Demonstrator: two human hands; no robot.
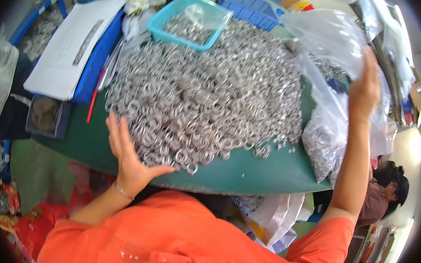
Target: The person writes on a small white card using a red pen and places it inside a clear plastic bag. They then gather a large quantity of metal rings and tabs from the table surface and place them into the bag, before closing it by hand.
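Observation:
A wide heap of small silvery metal rings (188,95) covers much of the green tabletop (247,171). My left hand (131,160) is at the heap's near left edge, thumb and fingers spread, holding nothing; its fingertips are beside the outer rings. My right hand (366,87) is raised at the far right, in front of a clear plastic bag (330,27). Its fingers look stretched out, slightly blurred, with nothing seen in them. Below that hand, a clear bag of small metal parts (320,145) rests on the table's right side.
A turquoise tray (197,47) with rings and a small clear bag stands behind the heap, near a blue basket (250,8). Papers (74,46) lie on a blue holder at left, beside a red pen (94,97). Another person (383,194) is at far right.

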